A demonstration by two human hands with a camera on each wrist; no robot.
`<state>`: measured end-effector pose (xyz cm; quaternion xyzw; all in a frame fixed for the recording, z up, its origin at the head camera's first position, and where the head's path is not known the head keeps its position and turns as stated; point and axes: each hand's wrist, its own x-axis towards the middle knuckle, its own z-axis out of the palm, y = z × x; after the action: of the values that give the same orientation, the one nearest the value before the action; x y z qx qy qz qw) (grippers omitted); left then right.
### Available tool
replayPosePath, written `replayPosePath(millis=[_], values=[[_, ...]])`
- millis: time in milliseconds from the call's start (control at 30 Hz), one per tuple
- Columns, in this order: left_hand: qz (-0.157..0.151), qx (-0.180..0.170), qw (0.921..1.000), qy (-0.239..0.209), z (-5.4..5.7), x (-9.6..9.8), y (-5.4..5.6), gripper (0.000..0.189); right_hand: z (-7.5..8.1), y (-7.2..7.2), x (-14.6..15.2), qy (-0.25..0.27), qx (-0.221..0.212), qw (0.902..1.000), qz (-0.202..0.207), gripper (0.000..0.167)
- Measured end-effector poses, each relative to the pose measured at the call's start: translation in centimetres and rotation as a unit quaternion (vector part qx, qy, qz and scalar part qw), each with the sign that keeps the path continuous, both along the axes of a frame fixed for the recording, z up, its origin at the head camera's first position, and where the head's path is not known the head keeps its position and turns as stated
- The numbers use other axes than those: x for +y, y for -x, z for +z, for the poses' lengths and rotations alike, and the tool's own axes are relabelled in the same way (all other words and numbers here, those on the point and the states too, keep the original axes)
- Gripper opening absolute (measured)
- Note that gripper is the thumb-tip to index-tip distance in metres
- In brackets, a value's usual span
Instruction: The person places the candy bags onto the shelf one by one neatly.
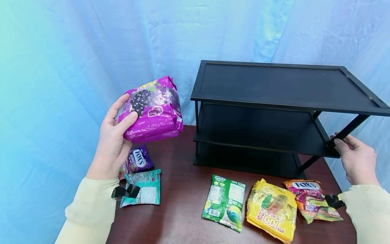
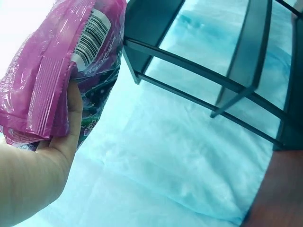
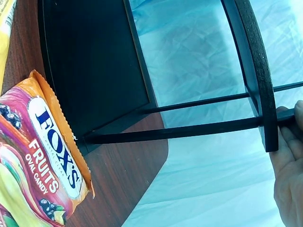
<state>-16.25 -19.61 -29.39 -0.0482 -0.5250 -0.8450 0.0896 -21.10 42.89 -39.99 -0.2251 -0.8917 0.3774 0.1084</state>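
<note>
A purple candy bag [image 1: 155, 112] with a dark berry picture is up in the air left of the rack, gripped by my left hand [image 1: 114, 139] between thumb and fingers. Its back seam and barcode show in the left wrist view, where the same bag [image 2: 52, 71] fills the upper left. My right hand [image 1: 358, 154] holds a post of the black three-tier rack [image 1: 274, 88] at its right end, by the middle shelf. In the right wrist view the fingers [image 3: 289, 156] wrap the post beside the shelf's edge.
On the brown table [image 1: 179, 203] lie a green candy bag [image 1: 223, 203], a yellow bag [image 1: 271, 211] and an orange Fox's fruits bag [image 1: 313, 200] before the rack. At the left are a teal bag [image 1: 149, 186] and a purple Fox's berries bag [image 1: 140, 159]. Pale curtains [image 1: 170, 37] hang behind.
</note>
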Motion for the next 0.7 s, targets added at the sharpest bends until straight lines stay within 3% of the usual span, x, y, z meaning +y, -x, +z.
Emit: replayPosePath(millis=[200, 300, 700], values=[[-0.011, 0.019, 0.9998, -0.005, 1.0, 0.7, 0.3, 0.058, -0.1, -0.1, 0.0, 0.002, 0.002, 1.0000, 0.002, 0.057], [-0.010, 0.030, 0.9995, -0.009, 0.6, 0.7, 0.8, 0.058, -0.4, 0.6, -0.3, -0.007, 0.008, 0.9999, 0.003, 0.057], [-0.019, 0.052, 0.9984, -0.012, 2.0, 2.3, 1.6, 0.056, -0.4, 0.6, -0.3, -0.003, 0.008, 1.0000, 0.003, 0.058]])
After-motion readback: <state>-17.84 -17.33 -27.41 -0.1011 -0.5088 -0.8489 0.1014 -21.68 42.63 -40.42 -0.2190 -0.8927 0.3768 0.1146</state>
